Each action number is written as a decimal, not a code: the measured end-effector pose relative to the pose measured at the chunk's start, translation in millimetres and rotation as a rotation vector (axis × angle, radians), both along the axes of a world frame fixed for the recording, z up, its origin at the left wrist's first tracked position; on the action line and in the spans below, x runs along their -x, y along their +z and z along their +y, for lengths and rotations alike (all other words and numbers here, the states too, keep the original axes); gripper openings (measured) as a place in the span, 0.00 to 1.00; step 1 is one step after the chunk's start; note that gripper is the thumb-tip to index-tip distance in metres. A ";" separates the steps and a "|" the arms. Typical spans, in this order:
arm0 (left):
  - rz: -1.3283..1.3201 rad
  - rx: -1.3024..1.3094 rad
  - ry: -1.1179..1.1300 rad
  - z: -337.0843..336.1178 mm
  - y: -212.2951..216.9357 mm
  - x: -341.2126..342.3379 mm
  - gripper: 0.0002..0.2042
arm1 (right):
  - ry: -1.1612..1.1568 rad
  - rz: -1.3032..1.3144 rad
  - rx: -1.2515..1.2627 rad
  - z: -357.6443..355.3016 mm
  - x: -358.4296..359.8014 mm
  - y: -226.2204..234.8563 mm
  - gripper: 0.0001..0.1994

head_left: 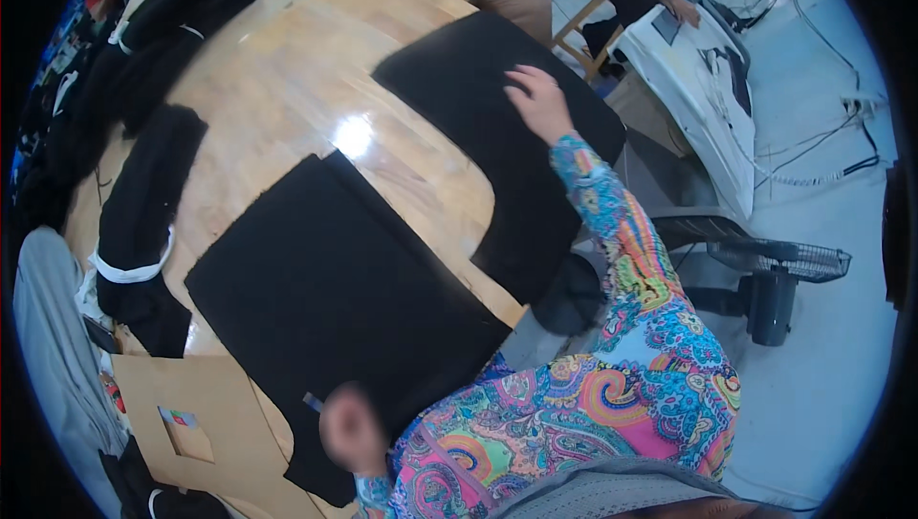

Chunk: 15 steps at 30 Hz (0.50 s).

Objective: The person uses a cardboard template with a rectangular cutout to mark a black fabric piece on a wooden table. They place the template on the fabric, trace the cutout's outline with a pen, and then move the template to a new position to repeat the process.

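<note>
A large black cloth piece (325,261) lies flat on the wooden table (287,69), close in front of me. My left hand (352,428) is over its lower edge, and its fingers are blurred. Beside those fingertips shows a small bluish-grey thing (313,402), too small to name; whether the hand holds it is unclear. Farther right, a second black cloth piece (459,79) with a curved cutout spreads over the table's right edge. My right hand (540,103) reaches out over this piece, fingers apart and nothing in them.
Rolled black cloth (148,194) tied with a white band (134,270) lies at left, with more black bundles (172,17) behind. Brown cardboard (210,385) is at lower left. A fan (775,270) stands at right. Two people sit or work beyond, one near a white panel (703,88).
</note>
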State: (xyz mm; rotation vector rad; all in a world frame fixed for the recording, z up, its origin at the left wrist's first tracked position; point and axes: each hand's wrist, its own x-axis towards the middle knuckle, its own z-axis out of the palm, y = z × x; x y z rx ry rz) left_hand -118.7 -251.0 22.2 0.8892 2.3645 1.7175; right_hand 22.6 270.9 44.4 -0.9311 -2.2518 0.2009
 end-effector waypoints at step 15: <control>1.000 0.062 -1.250 237.6 0.5 -78.7 0.05 | -0.326 -0.303 0.056 -27.4 -135.9 -87.6 0.23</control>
